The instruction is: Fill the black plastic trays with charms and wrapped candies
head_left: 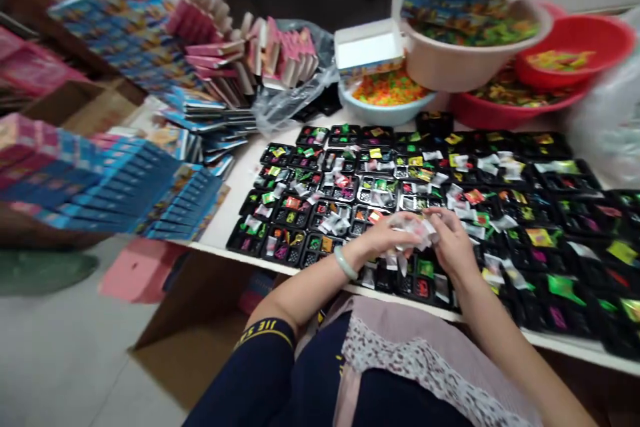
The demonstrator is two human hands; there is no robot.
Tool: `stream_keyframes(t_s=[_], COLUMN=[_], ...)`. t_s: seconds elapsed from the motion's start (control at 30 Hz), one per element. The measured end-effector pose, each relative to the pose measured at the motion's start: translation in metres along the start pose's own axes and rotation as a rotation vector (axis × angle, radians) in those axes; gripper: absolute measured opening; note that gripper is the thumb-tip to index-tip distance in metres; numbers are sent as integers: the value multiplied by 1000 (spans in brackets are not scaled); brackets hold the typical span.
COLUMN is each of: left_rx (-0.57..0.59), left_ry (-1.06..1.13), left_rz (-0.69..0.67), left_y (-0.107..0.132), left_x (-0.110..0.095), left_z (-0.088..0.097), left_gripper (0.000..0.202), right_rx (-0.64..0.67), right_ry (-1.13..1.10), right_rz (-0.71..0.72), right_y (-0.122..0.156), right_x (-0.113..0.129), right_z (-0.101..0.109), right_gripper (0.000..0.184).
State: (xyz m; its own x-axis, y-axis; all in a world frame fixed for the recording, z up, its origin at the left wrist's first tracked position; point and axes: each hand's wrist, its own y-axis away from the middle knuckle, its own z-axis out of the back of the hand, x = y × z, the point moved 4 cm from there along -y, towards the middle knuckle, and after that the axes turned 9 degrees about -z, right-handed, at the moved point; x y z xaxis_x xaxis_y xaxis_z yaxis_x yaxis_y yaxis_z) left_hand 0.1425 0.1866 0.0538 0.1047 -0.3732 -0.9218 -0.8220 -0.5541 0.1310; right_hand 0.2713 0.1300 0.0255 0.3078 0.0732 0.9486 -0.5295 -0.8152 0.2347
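A bunch of small white wrapped packets is gathered in my left hand, whose fingers are closed around it; a pale bangle is on that wrist. My right hand meets the bunch from the other side, its thumb and fingers pinched at a packet on the edge. Below both hands lie rows of black compartment trays holding small bright pieces and wrapped packets. Similar white packets lie across several trays. The trays directly under my hands are partly hidden.
Blue printed boxes and pink boxes are stacked at the left and back. A light blue basin, a pale basin and a red basin hold small colourful items. A cardboard carton stands below the table edge.
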Motion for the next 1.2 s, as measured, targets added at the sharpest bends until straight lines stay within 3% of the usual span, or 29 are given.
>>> stream_keyframes(t_s=[0.13,0.27,0.37,0.5,0.57,0.63,0.7,0.8,0.93,1.07,1.2], left_rx=[-9,-106,-272,-547,-643,-707,-749,-789,-810,-830,-877], left_ry=[84,119,87,60,51,44,44,57,111,139,173], left_rz=[-69,-202,-339,-489,-554,-592,-597,-592,-626,-633,-636], left_y=[4,19,47,102,130,153,170,186,203,218,230], left_x=[-10,-39,-68,-100,-111,-117,-118,-113,-107,-103,-99], left_z=[16,62,117,191,219,240,256,274,290,301,308], left_gripper=[56,61,60,57,56,55,55,56,56,53,54], right_rx=[-6,159,377,539,600,640,661,668,688,735,722], right_ry=[-132,28,308,627,772,931,1104,1341,1556,1664,1678], right_rz=[-164,-151,14,322,512,682,768,783,883,973,956], right_y=[-11,-27,-42,-68,-81,-91,-99,-106,-110,-117,-129], right_x=[-2,20,41,50,49,46,40,30,11,-11,-20], right_z=[-13,-54,-118,-222,-272,-317,-358,-414,-475,-509,-514], right_gripper=[38,39,32,19,13,19,27,30,28,27,26])
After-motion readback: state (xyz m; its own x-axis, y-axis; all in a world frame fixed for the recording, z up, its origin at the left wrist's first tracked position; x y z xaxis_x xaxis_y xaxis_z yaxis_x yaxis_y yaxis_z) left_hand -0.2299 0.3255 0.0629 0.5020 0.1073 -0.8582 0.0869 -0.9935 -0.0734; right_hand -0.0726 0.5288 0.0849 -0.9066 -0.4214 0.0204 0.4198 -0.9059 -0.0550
